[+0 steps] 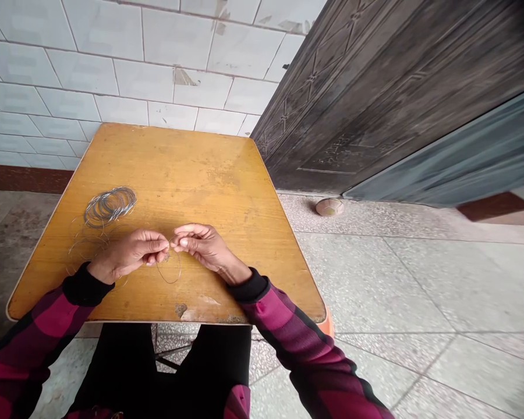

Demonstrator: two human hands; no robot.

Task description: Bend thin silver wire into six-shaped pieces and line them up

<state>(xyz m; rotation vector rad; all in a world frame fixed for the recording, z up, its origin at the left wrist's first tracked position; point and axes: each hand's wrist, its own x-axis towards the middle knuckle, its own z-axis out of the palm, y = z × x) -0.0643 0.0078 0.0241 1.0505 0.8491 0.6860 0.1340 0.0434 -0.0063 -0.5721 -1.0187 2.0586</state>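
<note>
Room: I look down from the head view on a corner with one white tiled wall point(170, 41), one dark carved door point(332, 105) and a grey tiled floor point(402, 291).
Wire in hand: one thin wire loop point(169, 283), hanging below the fingertips of both hands, over the front half of the table, left of its middle.
Hands: I count two, almost meeting at the fingertips.
Left fingers: on the left hand point(135, 250), thumb and forefinger are pinched together on the wire; the other fingers curl under.
Right fingers: on the right hand point(203, 247), the thumb presses against the fingers, gripping the wire just beside the left fingertips.
Coil: one thicker silvery bundle of wire point(109, 206) lies flat on the table, beyond the left hand.
Loose wire: several thin loops point(87, 239) spread between the bundle and the left wrist; they overlap, so I cannot count them.
Table: one, with a yellow-brown wood-look top point(183, 169) and a pale edging; I see scuffs toward the far right and a chipped patch point(181, 310) at the near edge.
Sleeves: two, magenta and black check with black cuffs.
Legs: two, in black trousers, at the near side of the table.
Wall foot: one reddish-brown band point(26, 177) below the tiles, left of the table.
Stone: one rounded stone point(329, 206) on the floor near the door.
Right side: one blue-grey panel point(454, 151) beside the door, blurred in my view.
</note>
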